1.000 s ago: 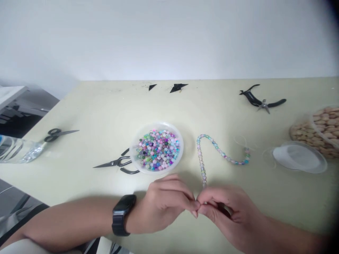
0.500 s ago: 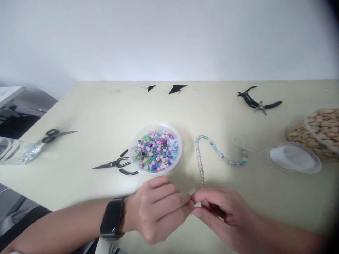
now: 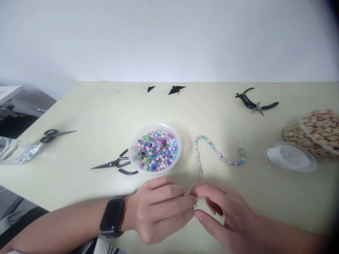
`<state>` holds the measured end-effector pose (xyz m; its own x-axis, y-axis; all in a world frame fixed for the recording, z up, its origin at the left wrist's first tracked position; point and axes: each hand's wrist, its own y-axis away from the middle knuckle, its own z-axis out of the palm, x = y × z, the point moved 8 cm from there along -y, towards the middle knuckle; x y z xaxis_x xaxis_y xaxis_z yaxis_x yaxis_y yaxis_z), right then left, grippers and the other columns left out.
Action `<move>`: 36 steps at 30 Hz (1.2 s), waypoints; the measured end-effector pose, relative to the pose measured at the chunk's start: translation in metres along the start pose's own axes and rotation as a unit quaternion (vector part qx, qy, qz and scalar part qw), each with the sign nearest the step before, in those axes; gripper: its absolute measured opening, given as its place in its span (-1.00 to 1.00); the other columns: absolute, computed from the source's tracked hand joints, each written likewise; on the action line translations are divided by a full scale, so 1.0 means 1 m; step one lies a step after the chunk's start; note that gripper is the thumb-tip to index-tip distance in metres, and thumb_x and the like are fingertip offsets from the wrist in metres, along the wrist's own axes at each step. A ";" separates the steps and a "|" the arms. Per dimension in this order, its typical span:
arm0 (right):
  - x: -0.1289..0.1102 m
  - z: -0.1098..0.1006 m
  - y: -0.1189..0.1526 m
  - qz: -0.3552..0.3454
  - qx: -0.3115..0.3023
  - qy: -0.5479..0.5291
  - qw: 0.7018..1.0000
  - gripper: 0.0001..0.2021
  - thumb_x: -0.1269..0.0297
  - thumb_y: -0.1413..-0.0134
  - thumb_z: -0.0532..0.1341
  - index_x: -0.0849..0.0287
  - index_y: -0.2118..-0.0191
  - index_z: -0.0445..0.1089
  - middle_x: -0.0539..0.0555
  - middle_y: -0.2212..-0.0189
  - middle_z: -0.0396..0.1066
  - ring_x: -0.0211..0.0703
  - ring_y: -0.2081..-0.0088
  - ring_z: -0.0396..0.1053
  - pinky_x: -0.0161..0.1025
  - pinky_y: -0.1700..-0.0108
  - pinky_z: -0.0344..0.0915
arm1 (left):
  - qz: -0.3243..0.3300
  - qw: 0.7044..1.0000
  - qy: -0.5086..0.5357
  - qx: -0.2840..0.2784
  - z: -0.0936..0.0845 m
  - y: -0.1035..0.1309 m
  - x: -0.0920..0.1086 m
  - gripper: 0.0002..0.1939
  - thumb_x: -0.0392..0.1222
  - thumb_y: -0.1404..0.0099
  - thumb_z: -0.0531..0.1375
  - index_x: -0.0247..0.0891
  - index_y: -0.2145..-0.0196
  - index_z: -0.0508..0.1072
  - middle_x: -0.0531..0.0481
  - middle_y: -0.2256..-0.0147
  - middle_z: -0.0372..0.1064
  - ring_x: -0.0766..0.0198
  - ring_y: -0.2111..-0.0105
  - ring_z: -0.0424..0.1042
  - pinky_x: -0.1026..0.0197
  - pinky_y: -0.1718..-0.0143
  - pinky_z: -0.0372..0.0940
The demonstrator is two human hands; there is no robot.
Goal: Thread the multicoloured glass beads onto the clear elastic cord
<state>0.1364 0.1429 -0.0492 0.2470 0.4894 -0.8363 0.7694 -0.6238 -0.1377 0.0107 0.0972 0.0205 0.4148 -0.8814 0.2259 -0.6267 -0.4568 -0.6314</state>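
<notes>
Head view: scissors (image 3: 57, 134) and snips (image 3: 112, 163) are seen at left, beside the bead bowl (image 3: 155, 148). Left hand (image 3: 159, 211) is curled, fingertips pinched at the near end of the bead strand (image 3: 212, 151); right hand (image 3: 222, 215) is half open, fingertips met there. Strand is laid on table (image 3: 106, 109), right of bowl. Pliers (image 3: 255, 103) are seen far right.

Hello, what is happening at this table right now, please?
A person is beading. The left hand and right hand meet fingertip to fingertip at the near end of a bead strand lying curved on the table. Whether either hand grips a bead or the thread is unclear. A bowl of mixed beads sits just behind, with black snips beside it.
</notes>
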 end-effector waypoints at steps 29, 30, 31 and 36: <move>-0.027 -0.002 0.003 -0.146 -0.039 -0.002 0.989 -0.81 0.50 -0.30 0.09 0.10 0.17 0.40 0.00 0.32 0.57 -0.24 0.29 0.51 -0.28 0.21 0.28 | 0.034 0.999 -0.002 0.027 -0.003 -0.004 0.010 -0.76 -0.37 -0.47 0.15 -0.34 0.27 0.63 -0.04 0.17 0.63 0.22 0.06 0.46 0.16 0.00 0.43; -0.027 -0.001 0.003 -0.145 -0.042 0.002 0.988 -0.82 0.49 -0.31 0.09 0.10 0.19 0.40 0.00 0.36 0.54 -0.23 0.32 0.48 -0.28 0.24 0.26 | 0.031 0.999 0.002 0.032 -0.002 -0.005 0.009 -0.72 -0.37 -0.49 0.11 -0.35 0.27 0.62 -0.05 0.19 0.63 0.22 0.08 0.47 0.16 0.02 0.43; -0.026 0.000 0.003 -0.142 -0.046 0.006 0.989 -0.82 0.48 -0.32 0.07 0.11 0.21 0.39 0.00 0.39 0.52 -0.22 0.35 0.46 -0.27 0.27 0.24 | 0.029 0.999 0.005 0.039 -0.002 -0.006 0.008 -0.69 -0.38 -0.51 0.08 -0.36 0.28 0.62 -0.05 0.22 0.63 0.22 0.11 0.48 0.16 0.04 0.43; -0.021 0.004 0.003 -0.117 -0.059 0.025 0.991 -0.75 0.43 -0.38 0.01 0.14 0.28 0.40 0.00 0.47 0.43 -0.24 0.43 0.36 -0.26 0.34 0.18 | 0.019 0.998 0.011 0.065 0.000 -0.008 0.003 -0.73 -0.38 -0.48 0.12 -0.40 0.32 0.58 -0.10 0.27 0.63 0.20 0.21 0.52 0.16 0.15 0.44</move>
<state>0.1313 0.1282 -0.0339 0.0813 0.6438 -0.7609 0.8717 -0.4161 -0.2588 0.0174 0.0982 0.0264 0.3762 -0.9012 0.2153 -0.5508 -0.4044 -0.7301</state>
